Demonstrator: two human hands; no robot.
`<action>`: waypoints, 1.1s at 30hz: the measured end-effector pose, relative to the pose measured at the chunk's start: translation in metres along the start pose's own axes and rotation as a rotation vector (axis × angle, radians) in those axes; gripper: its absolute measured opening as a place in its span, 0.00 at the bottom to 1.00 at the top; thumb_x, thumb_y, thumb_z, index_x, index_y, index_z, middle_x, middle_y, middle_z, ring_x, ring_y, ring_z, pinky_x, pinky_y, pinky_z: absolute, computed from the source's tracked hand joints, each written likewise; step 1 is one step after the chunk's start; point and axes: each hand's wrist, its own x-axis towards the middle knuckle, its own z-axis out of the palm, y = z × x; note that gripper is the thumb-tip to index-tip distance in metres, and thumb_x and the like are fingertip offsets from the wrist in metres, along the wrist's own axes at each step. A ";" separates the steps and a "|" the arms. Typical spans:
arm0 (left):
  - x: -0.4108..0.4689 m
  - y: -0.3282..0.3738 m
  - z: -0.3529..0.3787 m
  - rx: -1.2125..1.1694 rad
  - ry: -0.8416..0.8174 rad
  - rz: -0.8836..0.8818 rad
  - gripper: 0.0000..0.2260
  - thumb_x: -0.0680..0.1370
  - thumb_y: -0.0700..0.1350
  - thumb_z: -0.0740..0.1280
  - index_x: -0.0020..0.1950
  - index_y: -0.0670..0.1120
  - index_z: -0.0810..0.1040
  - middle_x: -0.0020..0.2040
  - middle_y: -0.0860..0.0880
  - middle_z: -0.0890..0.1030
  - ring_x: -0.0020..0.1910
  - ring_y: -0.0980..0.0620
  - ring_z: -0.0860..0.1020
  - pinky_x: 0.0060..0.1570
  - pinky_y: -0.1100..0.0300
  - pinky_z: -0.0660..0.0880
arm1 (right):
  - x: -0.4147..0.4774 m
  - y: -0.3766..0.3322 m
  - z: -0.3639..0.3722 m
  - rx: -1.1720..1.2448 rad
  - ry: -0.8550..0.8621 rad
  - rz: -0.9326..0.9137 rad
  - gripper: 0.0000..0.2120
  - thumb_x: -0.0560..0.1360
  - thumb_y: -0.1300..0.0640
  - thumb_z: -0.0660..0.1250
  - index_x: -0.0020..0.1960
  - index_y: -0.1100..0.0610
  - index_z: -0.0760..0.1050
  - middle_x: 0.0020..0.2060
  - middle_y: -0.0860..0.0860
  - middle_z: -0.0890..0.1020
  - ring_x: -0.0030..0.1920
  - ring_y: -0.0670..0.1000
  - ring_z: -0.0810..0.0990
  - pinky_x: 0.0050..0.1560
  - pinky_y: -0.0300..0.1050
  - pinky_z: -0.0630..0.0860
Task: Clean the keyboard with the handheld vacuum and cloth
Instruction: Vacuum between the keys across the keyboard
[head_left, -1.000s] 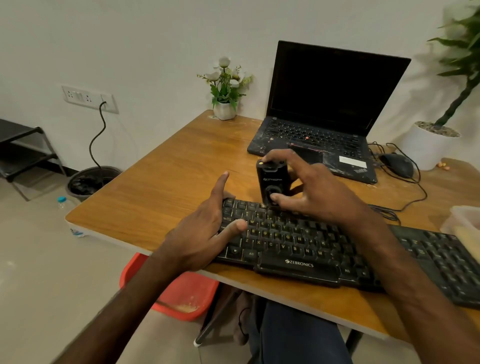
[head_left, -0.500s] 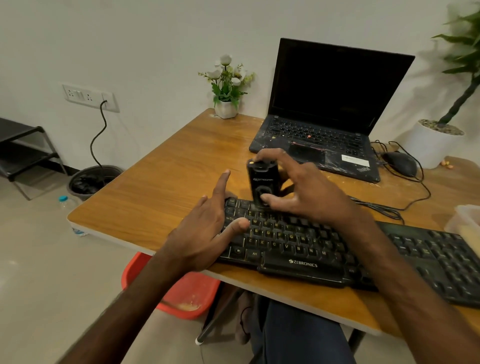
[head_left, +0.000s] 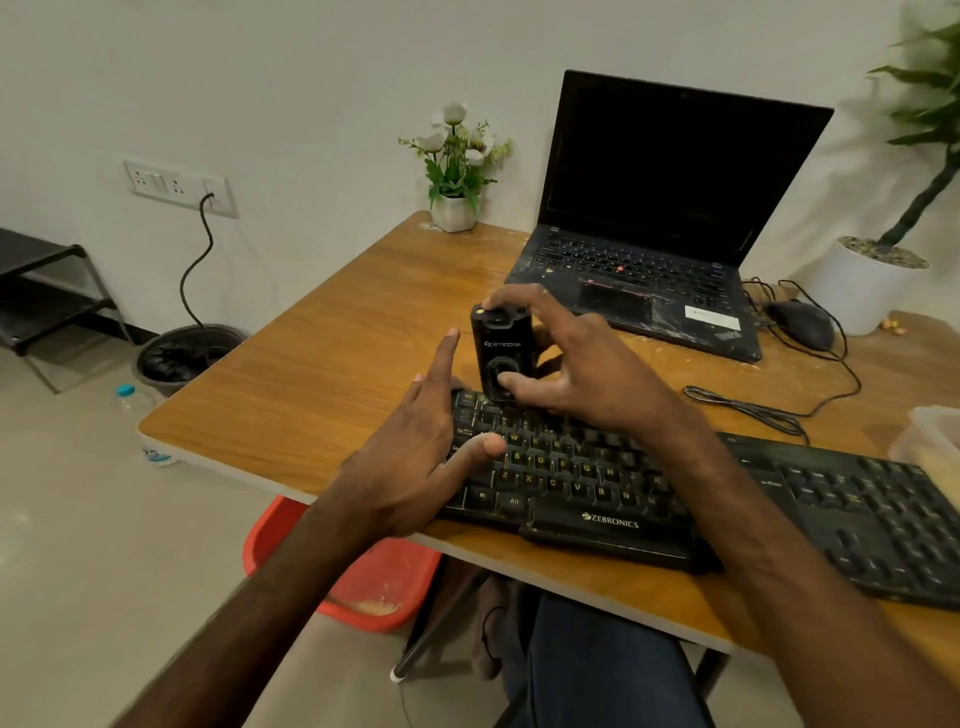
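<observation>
While the handheld vacuum (head_left: 501, 353) is held upright at the centre of the frame, its lower end is set against the top-left keys of the keyboard (head_left: 597, 478), which is laid along the near edge of the bench (head_left: 311, 405). The grip of the right hand (head_left: 587, 374) is clamped on the vacuum, index finger over its top, thumb on its front. The left hand (head_left: 415, 457) is spread apart, fingers straight, its thumb rested on the keyboard's left end.
</observation>
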 end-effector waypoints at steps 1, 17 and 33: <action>0.000 -0.001 0.000 0.019 0.002 -0.003 0.46 0.74 0.78 0.47 0.78 0.55 0.27 0.76 0.45 0.68 0.72 0.52 0.69 0.74 0.43 0.63 | -0.002 0.002 -0.010 -0.023 -0.037 0.021 0.31 0.73 0.55 0.74 0.70 0.42 0.62 0.59 0.52 0.80 0.48 0.47 0.83 0.40 0.44 0.84; -0.002 0.006 -0.003 0.120 0.070 0.008 0.46 0.72 0.80 0.45 0.73 0.58 0.20 0.77 0.49 0.69 0.71 0.61 0.63 0.75 0.37 0.57 | 0.001 -0.006 0.019 0.038 0.101 -0.078 0.30 0.74 0.56 0.74 0.69 0.48 0.62 0.60 0.51 0.79 0.46 0.46 0.83 0.41 0.43 0.83; -0.002 0.006 -0.002 0.061 0.073 0.039 0.46 0.70 0.81 0.46 0.72 0.62 0.20 0.77 0.52 0.68 0.73 0.59 0.65 0.75 0.36 0.57 | -0.002 -0.010 0.016 0.123 0.107 -0.005 0.30 0.73 0.58 0.74 0.68 0.46 0.63 0.59 0.52 0.78 0.48 0.47 0.84 0.38 0.45 0.84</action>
